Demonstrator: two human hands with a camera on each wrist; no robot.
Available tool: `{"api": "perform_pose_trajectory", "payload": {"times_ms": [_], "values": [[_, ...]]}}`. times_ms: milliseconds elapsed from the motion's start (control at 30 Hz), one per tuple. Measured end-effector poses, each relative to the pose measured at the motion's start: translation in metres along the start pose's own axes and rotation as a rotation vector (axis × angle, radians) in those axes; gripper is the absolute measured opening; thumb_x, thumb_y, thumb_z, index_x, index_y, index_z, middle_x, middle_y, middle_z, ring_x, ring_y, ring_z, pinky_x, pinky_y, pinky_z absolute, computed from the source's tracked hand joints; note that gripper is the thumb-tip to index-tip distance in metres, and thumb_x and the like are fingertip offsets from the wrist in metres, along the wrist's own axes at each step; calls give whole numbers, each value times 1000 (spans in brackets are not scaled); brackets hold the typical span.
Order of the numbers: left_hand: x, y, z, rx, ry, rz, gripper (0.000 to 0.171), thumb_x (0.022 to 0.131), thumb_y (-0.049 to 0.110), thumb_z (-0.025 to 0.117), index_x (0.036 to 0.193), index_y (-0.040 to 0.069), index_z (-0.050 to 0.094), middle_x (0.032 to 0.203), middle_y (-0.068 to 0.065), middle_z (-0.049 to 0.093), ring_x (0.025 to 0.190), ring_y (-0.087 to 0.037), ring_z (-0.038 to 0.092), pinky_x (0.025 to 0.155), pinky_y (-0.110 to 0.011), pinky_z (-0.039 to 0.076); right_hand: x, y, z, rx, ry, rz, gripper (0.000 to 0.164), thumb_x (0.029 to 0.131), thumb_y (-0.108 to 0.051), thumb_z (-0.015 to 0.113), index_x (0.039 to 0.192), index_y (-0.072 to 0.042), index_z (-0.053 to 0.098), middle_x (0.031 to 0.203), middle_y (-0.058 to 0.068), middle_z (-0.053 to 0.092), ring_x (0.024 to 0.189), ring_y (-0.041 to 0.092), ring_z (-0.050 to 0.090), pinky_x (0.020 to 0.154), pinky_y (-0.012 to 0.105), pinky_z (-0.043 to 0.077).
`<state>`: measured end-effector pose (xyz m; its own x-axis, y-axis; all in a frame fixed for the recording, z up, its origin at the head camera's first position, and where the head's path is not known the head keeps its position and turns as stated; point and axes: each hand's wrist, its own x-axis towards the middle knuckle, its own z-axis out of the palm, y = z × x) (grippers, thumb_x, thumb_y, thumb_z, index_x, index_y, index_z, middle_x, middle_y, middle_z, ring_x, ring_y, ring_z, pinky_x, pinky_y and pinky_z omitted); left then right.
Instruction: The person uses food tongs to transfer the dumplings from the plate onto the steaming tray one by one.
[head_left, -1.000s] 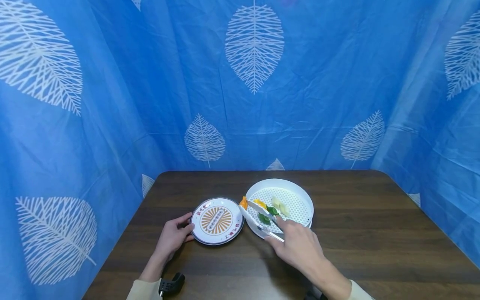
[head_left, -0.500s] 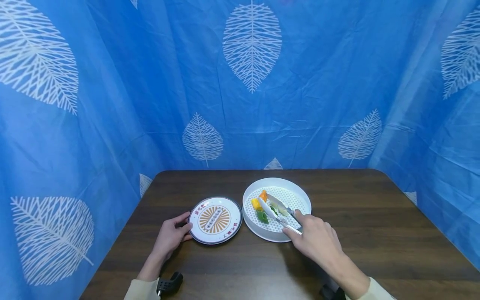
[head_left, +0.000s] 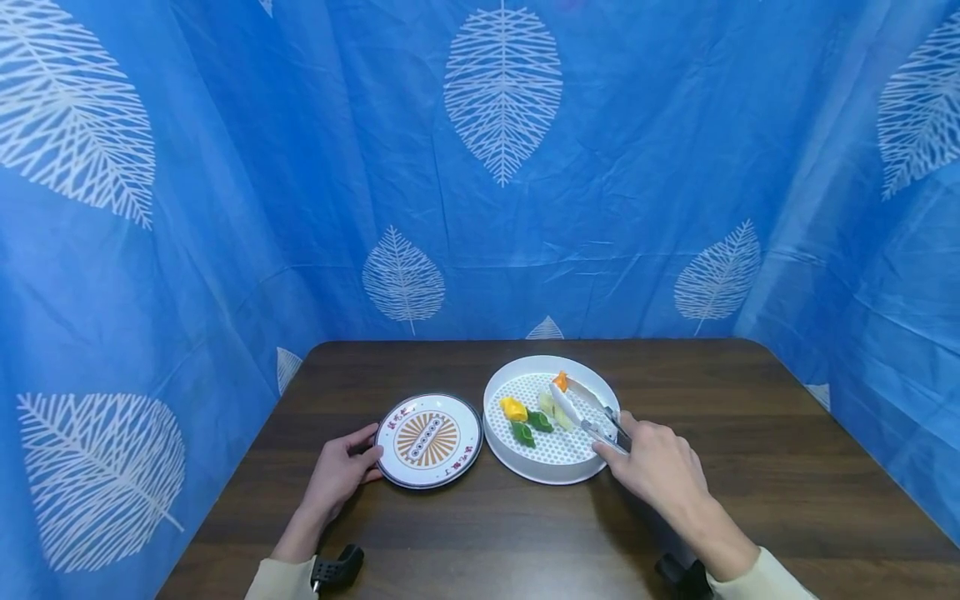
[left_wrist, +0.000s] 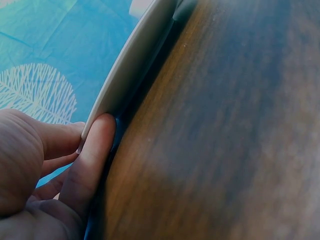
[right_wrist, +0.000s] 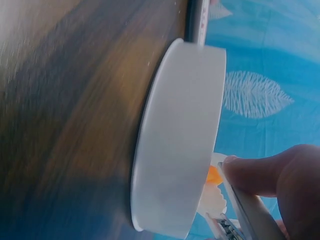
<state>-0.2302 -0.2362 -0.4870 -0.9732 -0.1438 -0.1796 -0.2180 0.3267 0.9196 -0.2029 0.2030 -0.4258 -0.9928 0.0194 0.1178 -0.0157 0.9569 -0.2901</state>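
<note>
My left hand (head_left: 339, 473) pinches the left rim of a round white plate (head_left: 468, 433) with an orange sunburst in its middle. In the left wrist view, thumb and fingers grip the plate edge (left_wrist: 127, 65), which is just off the table. My right hand (head_left: 663, 467) holds metal tongs (head_left: 600, 432) with pale tips. Between those tips is a small orange piece (head_left: 560, 380), inside the far right part of a round white perforated tray (head_left: 551, 476). Within the tray lie a yellow piece (head_left: 513, 409), two green pieces (head_left: 522, 434) and pale green pieces (head_left: 561, 417).
Plate and tray stand side by side on a dark wooden table (head_left: 465, 550). Blue curtains (head_left: 630, 167) with white leaf prints hang behind and on both sides. Black straps (head_left: 337, 568) sit at the wrists.
The tongs, carrying the orange piece, have swung right from the tray's left rim to its far right part. My left hand stays on the plate.
</note>
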Motion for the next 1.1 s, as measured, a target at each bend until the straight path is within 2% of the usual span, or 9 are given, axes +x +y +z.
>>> {"api": "perform_pose_trajectory", "payload": {"times_ms": [200,500,767,967,1100], "values": [[0,-1,0,3,6,0,54,101,10,65,153,5,49,139,-25,50,84,-15,67,72,-26,64,6,5,-1,-6,-14,17,84,89,-57,72,144,4,56,129,34,64,77,31,59,57,43,53],[1,-1,-1,-4,-3,11,54,101,10,64,152,5,49,140,-24,51,87,-15,67,74,-26,64,8,7,-3,-13,-18,24,84,89,-58,70,143,4,56,130,34,63,87,38,66,66,53,57],[0,0,-2,7,-1,8,54,101,10,64,153,5,49,141,-24,50,86,-15,67,73,-25,64,13,5,-2,-43,-52,41,81,90,-57,70,142,5,57,129,34,63,93,43,67,69,56,58],[0,0,-2,5,-7,3,54,101,10,64,153,5,49,140,-24,50,85,-15,67,72,-26,64,18,-1,-3,-41,-97,67,80,89,-54,72,141,5,58,128,34,64,81,32,60,58,41,54],[0,0,-1,9,-7,-2,53,102,10,64,153,6,49,141,-25,50,85,-15,67,72,-26,64,19,-3,-2,-39,-103,74,78,88,-51,73,138,7,59,124,32,66,80,31,60,59,39,53]]}}
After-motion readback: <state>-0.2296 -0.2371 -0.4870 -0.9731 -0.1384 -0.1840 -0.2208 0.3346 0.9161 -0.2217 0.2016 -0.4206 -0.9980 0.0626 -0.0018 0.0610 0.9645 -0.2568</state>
